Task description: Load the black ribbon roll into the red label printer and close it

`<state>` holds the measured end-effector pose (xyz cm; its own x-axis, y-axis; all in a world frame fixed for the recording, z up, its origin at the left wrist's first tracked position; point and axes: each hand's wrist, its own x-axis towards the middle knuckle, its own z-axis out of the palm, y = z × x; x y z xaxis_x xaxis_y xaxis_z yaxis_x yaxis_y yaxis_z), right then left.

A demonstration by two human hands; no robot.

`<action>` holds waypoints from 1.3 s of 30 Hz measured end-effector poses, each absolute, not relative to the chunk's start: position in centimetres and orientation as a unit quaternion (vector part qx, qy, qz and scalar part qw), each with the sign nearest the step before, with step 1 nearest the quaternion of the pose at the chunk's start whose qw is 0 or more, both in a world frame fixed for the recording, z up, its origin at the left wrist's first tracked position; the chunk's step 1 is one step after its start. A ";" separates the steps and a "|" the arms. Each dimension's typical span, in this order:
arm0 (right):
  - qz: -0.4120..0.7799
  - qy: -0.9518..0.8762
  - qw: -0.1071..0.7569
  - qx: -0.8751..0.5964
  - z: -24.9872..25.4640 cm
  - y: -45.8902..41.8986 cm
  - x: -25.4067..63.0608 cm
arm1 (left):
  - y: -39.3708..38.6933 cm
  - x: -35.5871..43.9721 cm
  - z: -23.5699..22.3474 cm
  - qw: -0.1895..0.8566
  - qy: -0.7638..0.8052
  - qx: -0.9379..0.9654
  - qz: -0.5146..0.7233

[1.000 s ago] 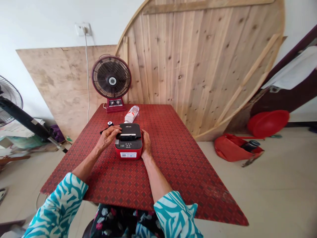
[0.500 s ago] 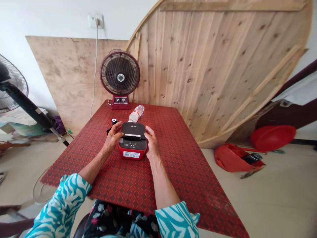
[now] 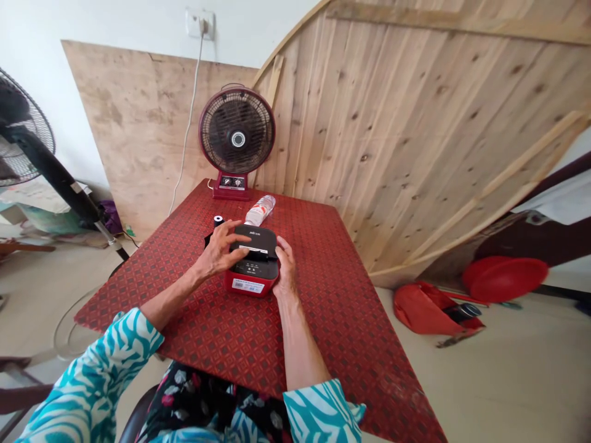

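A small receipt printer (image 3: 266, 269), black on top and red below with a white label on its front, stands on the table in the head view. My left hand (image 3: 223, 247) is over the left part of its black lid, fingers spread and reaching across the top. Along the printer's right side lies my right hand (image 3: 285, 266), gripping the edge with its thumb and fingers. Just behind my left hand is a small dark paper roll (image 3: 218, 220) with a white core. A clear plastic bottle (image 3: 261, 210) lies on its side behind the printer.
The table (image 3: 332, 320) has a red patterned cover. A maroon fan (image 3: 237, 138) stands at its back, before a large wooden panel (image 3: 369, 135). To the left is a pedestal fan (image 3: 60, 172). A red bag (image 3: 415, 307) and red basin (image 3: 505, 279) are on the floor at right.
My left hand moved from the printer's left edge to over its lid, fingers spreading. The right hand stayed at the right side. The whole view shifted as my head turned.
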<state>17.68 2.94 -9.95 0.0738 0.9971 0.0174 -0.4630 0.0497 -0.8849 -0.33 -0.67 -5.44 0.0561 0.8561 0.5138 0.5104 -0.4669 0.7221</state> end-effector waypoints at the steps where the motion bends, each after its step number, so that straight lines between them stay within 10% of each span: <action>1: 0.580 -0.355 0.631 -0.373 -9.8 2.9 17.7 | -0.5 -0.4 -5.1 0.150 0.481 0.735 0.454; 22: 0.581 -0.384 0.636 -0.333 -9.4 3.0 18.1 | -4.3 1.4 -3.2 -0.044 0.429 0.835 0.341; 39: 0.614 -0.350 0.630 -0.323 -9.5 2.8 18.0 | 0.3 -0.1 -6.4 0.525 0.498 0.369 0.584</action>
